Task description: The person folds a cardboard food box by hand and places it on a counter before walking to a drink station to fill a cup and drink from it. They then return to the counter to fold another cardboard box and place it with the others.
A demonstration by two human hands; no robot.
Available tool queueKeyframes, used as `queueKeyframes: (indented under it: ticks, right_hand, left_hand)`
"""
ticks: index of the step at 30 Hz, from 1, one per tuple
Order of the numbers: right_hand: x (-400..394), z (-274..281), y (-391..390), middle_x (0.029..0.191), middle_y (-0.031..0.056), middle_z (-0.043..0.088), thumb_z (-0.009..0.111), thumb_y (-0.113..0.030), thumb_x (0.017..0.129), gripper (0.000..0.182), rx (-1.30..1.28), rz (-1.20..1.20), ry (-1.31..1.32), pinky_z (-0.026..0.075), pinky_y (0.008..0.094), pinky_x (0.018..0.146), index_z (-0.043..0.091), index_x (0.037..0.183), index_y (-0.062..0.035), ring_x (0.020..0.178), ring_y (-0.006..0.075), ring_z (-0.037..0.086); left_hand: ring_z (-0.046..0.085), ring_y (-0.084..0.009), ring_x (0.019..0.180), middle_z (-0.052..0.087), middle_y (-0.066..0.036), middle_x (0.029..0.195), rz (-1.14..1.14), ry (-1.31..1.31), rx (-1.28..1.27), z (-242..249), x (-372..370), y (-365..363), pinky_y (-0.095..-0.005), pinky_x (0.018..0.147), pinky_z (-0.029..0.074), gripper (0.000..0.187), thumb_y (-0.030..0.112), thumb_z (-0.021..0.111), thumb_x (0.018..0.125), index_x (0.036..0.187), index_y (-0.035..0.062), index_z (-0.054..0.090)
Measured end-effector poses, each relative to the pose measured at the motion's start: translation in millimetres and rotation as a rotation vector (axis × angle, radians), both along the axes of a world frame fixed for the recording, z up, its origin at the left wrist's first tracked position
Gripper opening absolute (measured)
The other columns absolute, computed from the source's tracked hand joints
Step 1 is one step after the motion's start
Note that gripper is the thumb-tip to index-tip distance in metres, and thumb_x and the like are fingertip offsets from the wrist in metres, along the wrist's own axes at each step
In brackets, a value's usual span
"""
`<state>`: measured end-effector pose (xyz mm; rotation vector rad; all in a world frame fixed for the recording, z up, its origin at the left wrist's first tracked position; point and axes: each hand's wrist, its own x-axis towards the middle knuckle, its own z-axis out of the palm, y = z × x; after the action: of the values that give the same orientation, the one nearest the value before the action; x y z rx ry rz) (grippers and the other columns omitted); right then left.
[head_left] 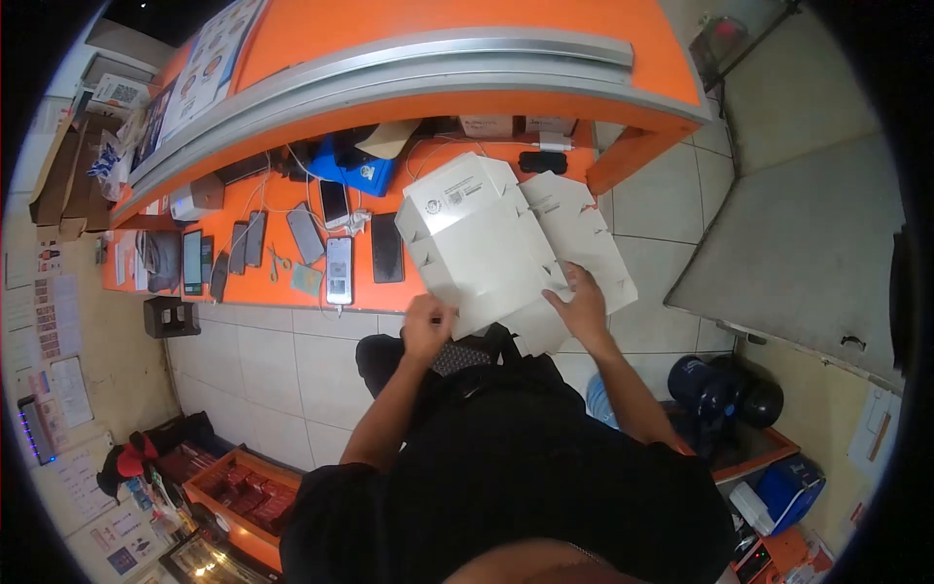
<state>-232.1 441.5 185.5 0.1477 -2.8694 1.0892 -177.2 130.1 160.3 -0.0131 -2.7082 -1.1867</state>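
An unfolded white cardboard box (486,248), with printing and a square code on its upper flap and slots along its sides, lies partly on the orange desk and reaches over its front edge. A second unfolded white cardboard box (595,243) lies under it to the right. My left hand (426,329) is closed at the lower left corner of the top box; its fingertips are partly hidden. At the top box's right edge, my right hand (582,310) grips the cardboard between thumb and fingers, above the second box.
Several phones, one a white phone (339,271), lie with cables on the orange desk (375,298). Scissors (273,263) and a black case (542,162) are there too. A metal-edged shelf (389,73) overhangs the desk's back. Dark round containers (702,383) stand at lower right.
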Motion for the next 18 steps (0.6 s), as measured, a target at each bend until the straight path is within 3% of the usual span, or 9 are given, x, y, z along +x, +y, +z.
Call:
queueKeyframes:
  ticks: [3,4,6,10,12,13,15,16,18]
  right_hand:
    - [0.0,-41.6,-4.8,0.093,0.0162,0.072,0.079,-0.014,0.084,0.027,-0.273,-0.159,-0.213,0.055,0.0382,0.071,0.068,0.103,0.0006,0.081,0.0318,0.071]
    - [-4.9,-43.2,-2.4,0.093,0.0162,0.072,0.079,-0.014,0.084,0.027,-0.279,-0.158,-0.207,0.055,0.0382,0.071,0.068,0.103,0.0006,0.081,0.0318,0.071]
    - [-8.2,-43.3,2.0,0.087,0.0158,0.072,0.077,-0.011,0.086,0.018,-0.247,-0.135,-0.146,0.056,0.0348,0.067,0.07,0.094,0.0032,0.074,0.0275,0.071]
    - [-10.2,-31.8,12.1,0.091,0.0126,0.073,0.074,-0.01,0.087,0.009,-0.104,-0.079,-0.028,0.054,0.0417,0.067,0.07,0.088,-0.0018,0.076,0.0318,0.07]
    - [-14.4,-2.8,6.6,0.101,0.011,0.073,0.073,-0.009,0.087,0.008,0.028,0.084,0.488,0.055,0.0415,0.068,0.07,0.091,-0.0034,0.08,0.0316,0.07]
    - [-11.4,1.6,1.7,0.101,0.011,0.073,0.073,-0.009,0.087,0.008,0.029,0.088,0.489,0.055,0.0415,0.068,0.07,0.091,-0.0034,0.08,0.0316,0.07]
    - [-0.7,8.8,-10.0,0.109,0.012,0.072,0.072,-0.005,0.087,0.012,-0.174,0.157,0.325,0.057,0.039,0.075,0.068,0.097,-0.0032,0.09,0.031,0.071]
    - [2.4,22.0,-16.8,0.109,0.012,0.072,0.072,-0.005,0.087,0.012,-0.174,0.164,0.324,0.057,0.039,0.075,0.068,0.097,-0.0032,0.09,0.031,0.071]
    - [9.6,63.8,-27.7,0.113,0.013,0.071,0.07,-0.002,0.086,0.017,-0.286,0.446,0.547,0.059,0.0377,0.085,0.066,0.103,-0.0017,0.103,0.031,0.071]
  left_hand:
    - [0.06,-0.0362,0.104,0.064,-0.014,0.105,-0.26,-0.035,-0.022,13.7,-17.2,65.6,-0.044,0.091,0.049,0.039,0.02,0.084,0.077,0.109,0.0074,0.067]
    - [0.06,-0.0362,0.104,0.064,-0.014,0.105,-0.26,-0.03,-0.029,11.5,-23.1,79.7,-0.044,0.091,0.049,0.039,0.02,0.084,0.077,0.109,0.0074,0.067]
    - [0.054,-0.0374,0.119,0.058,-0.015,0.124,-0.293,-0.183,-0.144,4.7,-28.5,98.2,-0.046,0.099,0.046,0.069,0.024,0.087,0.074,0.134,0.0115,0.056]
    - [0.052,-0.0379,0.122,0.054,-0.015,0.131,-0.312,-0.234,-0.224,2.5,-41.7,111.2,-0.0486,0.099,0.045,0.081,0.024,0.089,0.071,0.141,0.0141,0.05]
    - [0.057,-0.0323,0.116,0.055,-0.014,0.129,-0.349,-0.121,-0.139,7.0,-47.0,112.2,-0.044,0.094,0.049,0.078,0.026,0.084,0.077,0.144,0.0134,0.046]
    - [0.057,-0.0323,0.116,0.055,-0.014,0.129,-0.345,-0.12,-0.137,3.7,-51.2,111.0,-0.044,0.094,0.049,0.078,0.026,0.084,0.077,0.144,0.0134,0.046]
    - [0.061,-0.0253,0.109,0.057,-0.012,0.123,-0.139,-0.57,0.969,-6.3,-59.7,105.5,-0.0366,0.084,0.053,0.068,0.034,0.073,0.092,0.148,0.0131,0.04]
    - [0.062,-0.0203,0.103,0.058,-0.011,0.118,0.013,-0.672,1.328,23.9,-62.3,106.4,-0.031,0.076,0.053,0.058,0.039,0.057,0.104,0.151,0.0123,0.034]
    - [0.063,-0.0155,0.1,0.061,-0.009,0.115,0.233,-0.526,1.273,80.5,-62.0,109.1,-0.0276,0.073,0.053,0.051,0.039,0.052,0.106,0.146,0.0094,0.04]
